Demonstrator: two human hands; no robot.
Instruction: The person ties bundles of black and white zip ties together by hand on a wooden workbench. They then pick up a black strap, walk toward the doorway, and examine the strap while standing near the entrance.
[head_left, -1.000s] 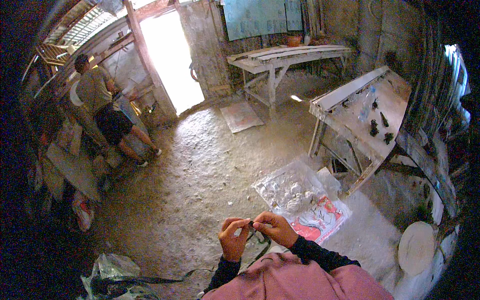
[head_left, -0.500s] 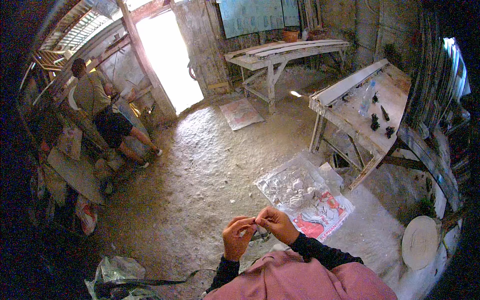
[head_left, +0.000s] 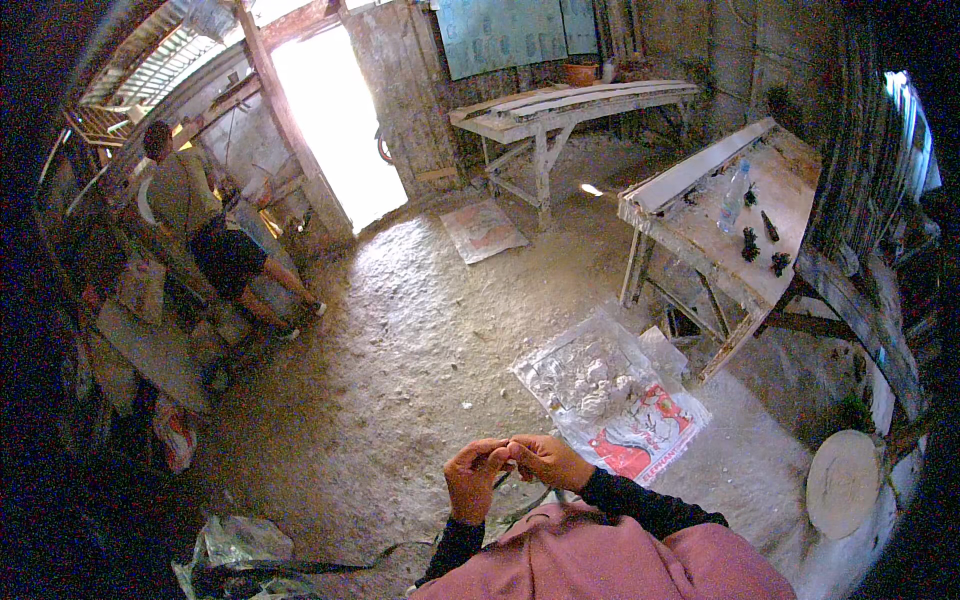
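Observation:
Just in front of my body, my left hand (head_left: 472,484) and my right hand (head_left: 552,464) meet at the fingertips. Both are closed in a pinch around something too small to make out. Below the fingers, a thin dark cord-like strip (head_left: 536,503) hangs close to my pink clothing; whether its end sits in my fingers is hidden. Beyond my right hand, an opened sack (head_left: 692,408) lies flat on the floor with pale crumbly lumps (head_left: 590,385) on it.
A worktable (head_left: 790,200) at right holds a clear bottle (head_left: 734,197) and several small dark clumps. Another table (head_left: 590,108) stands at the back. A round pale disc (head_left: 842,484) is at lower right, a plastic bag (head_left: 235,545) at lower left. A person (head_left: 185,195) works at left.
My hands have lowered slightly, and the fingertips are drawn closer together. The dark bit that showed between them is now mostly hidden. The person at left has shifted a little.

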